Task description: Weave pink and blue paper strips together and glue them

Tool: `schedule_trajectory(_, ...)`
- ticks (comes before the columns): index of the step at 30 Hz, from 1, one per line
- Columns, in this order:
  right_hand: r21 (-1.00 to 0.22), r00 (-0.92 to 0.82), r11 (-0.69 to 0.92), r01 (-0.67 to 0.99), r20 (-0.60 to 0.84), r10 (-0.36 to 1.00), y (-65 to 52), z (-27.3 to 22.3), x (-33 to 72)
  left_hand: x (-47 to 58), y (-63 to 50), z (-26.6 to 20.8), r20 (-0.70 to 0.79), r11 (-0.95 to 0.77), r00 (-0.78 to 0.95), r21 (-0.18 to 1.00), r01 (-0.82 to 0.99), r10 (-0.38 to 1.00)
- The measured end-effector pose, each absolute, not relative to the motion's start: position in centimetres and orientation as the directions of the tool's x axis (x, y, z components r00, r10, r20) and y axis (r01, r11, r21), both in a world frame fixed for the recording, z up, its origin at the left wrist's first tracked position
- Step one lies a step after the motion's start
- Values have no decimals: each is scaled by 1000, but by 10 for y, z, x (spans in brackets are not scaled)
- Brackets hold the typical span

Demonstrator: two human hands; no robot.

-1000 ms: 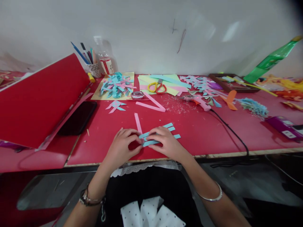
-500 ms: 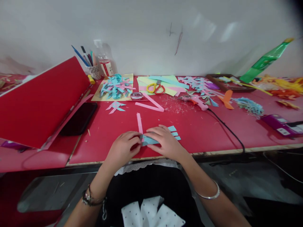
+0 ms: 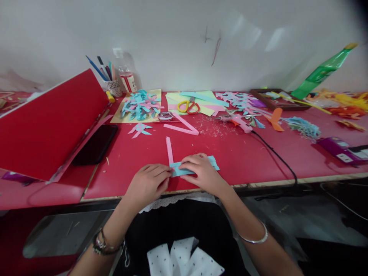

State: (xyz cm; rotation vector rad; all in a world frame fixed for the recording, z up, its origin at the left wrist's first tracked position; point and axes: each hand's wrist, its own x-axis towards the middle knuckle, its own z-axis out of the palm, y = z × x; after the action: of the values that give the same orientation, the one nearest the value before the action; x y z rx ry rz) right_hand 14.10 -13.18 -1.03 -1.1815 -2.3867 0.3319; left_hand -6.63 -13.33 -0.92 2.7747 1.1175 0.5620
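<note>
Blue strips [image 3: 177, 171], apparently under bent fingers [image 3: 192, 159]

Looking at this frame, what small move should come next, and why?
Probably the left hand should fold the pink strip across the blue strips: its far end sticks out beyond them, untouched, while the right hand lies over the blue strips.

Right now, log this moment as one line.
left hand: at blue strips, left end | right hand: over blue strips | pink strip: extends toward wall

Left hand [image 3: 151, 181] and right hand [image 3: 202, 171] curl inward
</note>
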Motion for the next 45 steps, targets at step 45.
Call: schedule_trajectory(45,-67,-628,645,761,173,759,-130,10,164,-39,-141,5,225,-497,457,172,850,860)
